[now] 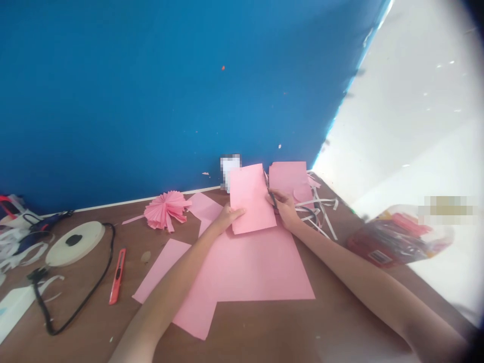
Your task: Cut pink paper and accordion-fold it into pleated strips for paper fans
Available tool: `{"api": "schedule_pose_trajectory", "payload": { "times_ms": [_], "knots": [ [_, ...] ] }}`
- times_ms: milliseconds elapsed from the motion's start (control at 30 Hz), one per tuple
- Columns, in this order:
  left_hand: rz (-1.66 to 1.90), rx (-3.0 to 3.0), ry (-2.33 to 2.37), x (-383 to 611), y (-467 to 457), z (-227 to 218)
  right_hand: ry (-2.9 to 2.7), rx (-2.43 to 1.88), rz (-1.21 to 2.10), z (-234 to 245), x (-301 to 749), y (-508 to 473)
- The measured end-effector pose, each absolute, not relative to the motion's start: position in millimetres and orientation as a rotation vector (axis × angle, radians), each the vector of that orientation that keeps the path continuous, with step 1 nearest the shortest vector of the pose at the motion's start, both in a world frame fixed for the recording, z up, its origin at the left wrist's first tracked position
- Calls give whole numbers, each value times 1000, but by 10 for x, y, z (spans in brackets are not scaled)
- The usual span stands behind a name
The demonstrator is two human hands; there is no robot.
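A pink sheet of paper (pixel 252 194) is held up over the table, its lower left edge pinched by my left hand (pixel 228 218). My right hand (pixel 285 207) is closed around a pair of dark scissors (pixel 273 199) at the sheet's right edge. The blades lie along that edge and are partly hidden by the paper. Beneath both hands a large pink sheet (pixel 257 272) lies flat, with smaller pink pieces (pixel 162 267) under and beside my left forearm. A pleated pink paper fan (pixel 166 209) rests to the left.
A red box cutter (pixel 118 276) lies left of my forearm, near a black cable (pixel 81 315) and a white disc (pixel 77 242). White paper strips (pixel 321 212) and a pink sheet (pixel 289 176) sit behind my right hand. A plastic bag (pixel 401 237) is at the right edge.
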State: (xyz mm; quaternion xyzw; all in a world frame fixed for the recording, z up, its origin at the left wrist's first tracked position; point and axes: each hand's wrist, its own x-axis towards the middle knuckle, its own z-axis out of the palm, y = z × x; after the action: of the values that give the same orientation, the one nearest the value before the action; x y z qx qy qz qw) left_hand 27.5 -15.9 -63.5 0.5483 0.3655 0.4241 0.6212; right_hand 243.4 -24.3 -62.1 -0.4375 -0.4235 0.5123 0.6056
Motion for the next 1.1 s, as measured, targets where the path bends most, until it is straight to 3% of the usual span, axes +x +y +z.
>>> {"api": "schedule_pose_trajectory", "payload": {
  "times_ms": [267, 1100],
  "knots": [
    [1237, 911, 840, 265, -89, -642, -1081, -1023, 1140, -649, 2434, -235],
    [1342, 894, 860, 299, -71, -631, -1190, -958, 1217, -636, 2445, -261]
  ]
}}
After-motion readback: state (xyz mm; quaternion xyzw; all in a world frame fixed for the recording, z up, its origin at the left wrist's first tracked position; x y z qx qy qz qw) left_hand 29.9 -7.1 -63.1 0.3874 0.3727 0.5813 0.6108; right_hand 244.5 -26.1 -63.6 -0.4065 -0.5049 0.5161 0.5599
